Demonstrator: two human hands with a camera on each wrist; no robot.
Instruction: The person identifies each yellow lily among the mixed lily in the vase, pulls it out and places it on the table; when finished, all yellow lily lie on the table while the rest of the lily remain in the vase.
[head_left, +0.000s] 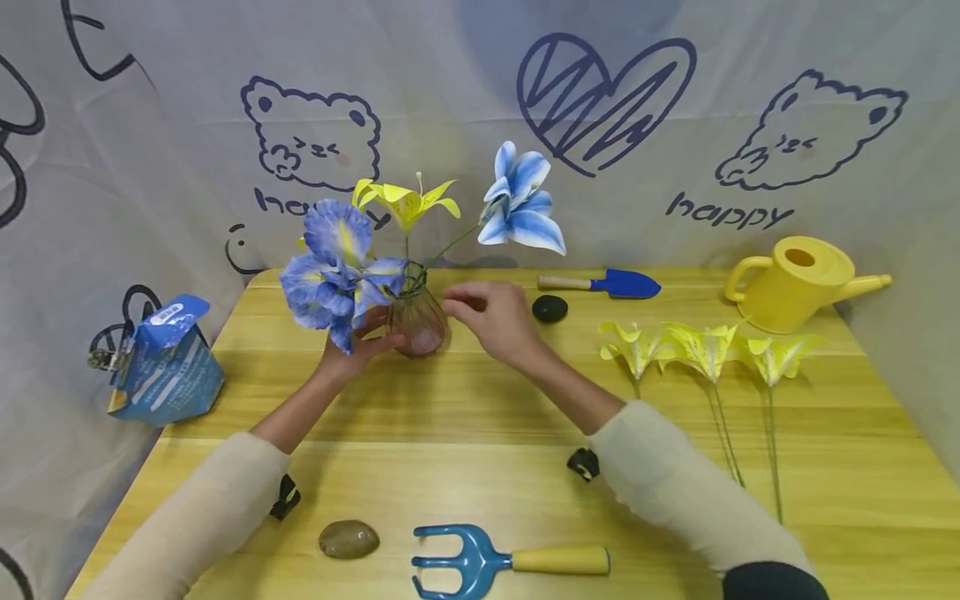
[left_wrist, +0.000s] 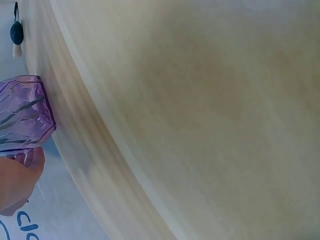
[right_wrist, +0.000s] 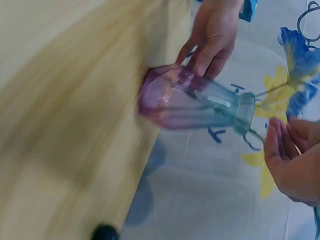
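My left hand (head_left: 358, 346) grips the lower part of a glass vase (head_left: 420, 329), which stands on the table. In the right wrist view, the vase (right_wrist: 200, 105) fades from pink at its base to blue-green at its mouth. It holds a large purple-blue iris (head_left: 333, 258), a yellow lily (head_left: 405, 204) and a blue-and-white lily (head_left: 525, 200) leaning right. Just right of the vase is my right hand (head_left: 495, 321), fingers loosely bent with a gap at the thumb. No stem shows between its fingers. Beside the vase in the left wrist view, part of my left hand (left_wrist: 20, 180) appears.
Three yellow lilies (head_left: 705, 358) lie at right below a yellow watering can (head_left: 795, 283). A blue trowel (head_left: 630, 283) and black stone (head_left: 550, 308) lie behind my right hand. A blue hand fork (head_left: 476, 562) and brown stone (head_left: 349, 539) are in front; a blue bag (head_left: 168, 367) stands left.
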